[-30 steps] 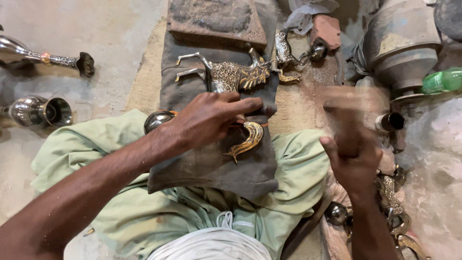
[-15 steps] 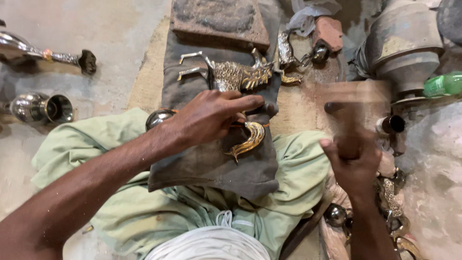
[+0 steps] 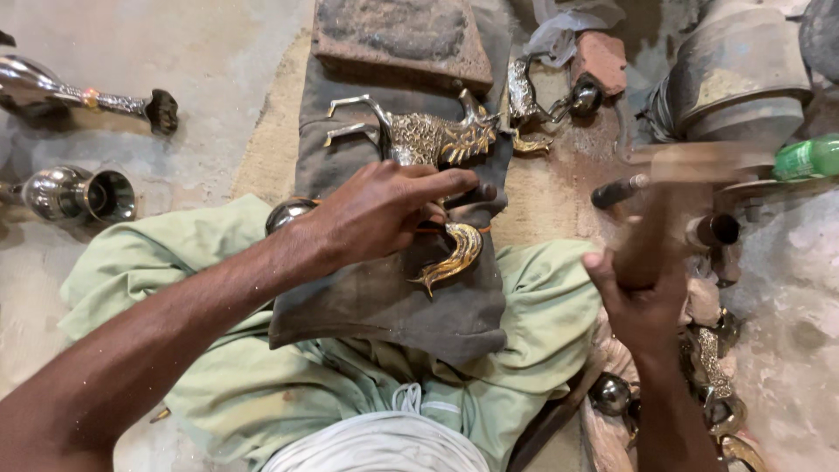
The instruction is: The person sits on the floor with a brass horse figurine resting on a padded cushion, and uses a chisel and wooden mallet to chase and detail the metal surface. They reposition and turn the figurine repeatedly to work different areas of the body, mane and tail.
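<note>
My left hand (image 3: 384, 214) presses down on a brass animal figure (image 3: 428, 144) that lies on a dark grey cloth (image 3: 393, 306) over my lap. The figure's legs point up-left, and its curled golden tail (image 3: 450, 258) shows below my fingers. My right hand (image 3: 642, 288) is raised at the right, closed on the wooden handle of a hammer (image 3: 690, 166), blurred by motion above the hand. A thin dark tool (image 3: 476, 194) sticks out from under my left fingers.
A second brass figure (image 3: 524, 105) lies behind the cloth, by a brown block (image 3: 402, 39). Silver metal vessels (image 3: 79, 194) lie at the left. A big metal pot (image 3: 743, 74) and a green bottle (image 3: 808, 157) stand at the right. More brass pieces (image 3: 712, 376) sit by my right wrist.
My right hand has swung the hammer upward and to the right. My left hand has stayed on the brass figure.
</note>
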Motion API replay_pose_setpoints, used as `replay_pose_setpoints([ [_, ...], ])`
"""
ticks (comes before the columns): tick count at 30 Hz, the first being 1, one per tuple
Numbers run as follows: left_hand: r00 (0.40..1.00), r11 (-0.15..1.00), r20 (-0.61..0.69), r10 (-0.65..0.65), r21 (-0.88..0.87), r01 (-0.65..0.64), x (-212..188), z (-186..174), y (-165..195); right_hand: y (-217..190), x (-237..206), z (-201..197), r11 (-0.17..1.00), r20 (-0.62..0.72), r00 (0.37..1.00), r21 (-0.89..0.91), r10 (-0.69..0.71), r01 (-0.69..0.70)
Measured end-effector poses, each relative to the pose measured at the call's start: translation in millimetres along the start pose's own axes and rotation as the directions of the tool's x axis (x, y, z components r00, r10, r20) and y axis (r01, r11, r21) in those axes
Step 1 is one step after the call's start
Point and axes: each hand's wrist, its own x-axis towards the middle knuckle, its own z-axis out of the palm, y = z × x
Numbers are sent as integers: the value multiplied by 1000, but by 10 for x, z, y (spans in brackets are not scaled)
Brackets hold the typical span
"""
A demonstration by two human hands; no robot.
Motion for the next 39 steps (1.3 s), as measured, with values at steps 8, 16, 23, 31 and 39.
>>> replay_pose_setpoints([
  [8, 999, 999, -30, -24, -40, 23, 23, -34, 49, 135, 58, -67, 993, 48, 999, -117, 22, -16],
  [16, 1000, 1000, -22, -21, 6, 21, -18, -60, 53, -27, 214, 47, 883, 47, 992, 451, 119, -127],
  [23, 999, 999, -32, -25, -24, 24, -8, -35, 36, 223, 257, 90, 985, 23, 988, 84, -153, 151],
  [31, 999, 999, -24, -48, 19, 48, -18, -17, 36, 382, 310, 71, 978, 21, 993, -169, -120, 122],
  [39, 995, 996, -34, -93, 8, 93, 2, -48, 82, 264, 459, 147, 904, -25, 949, -313, -315, 291],
])
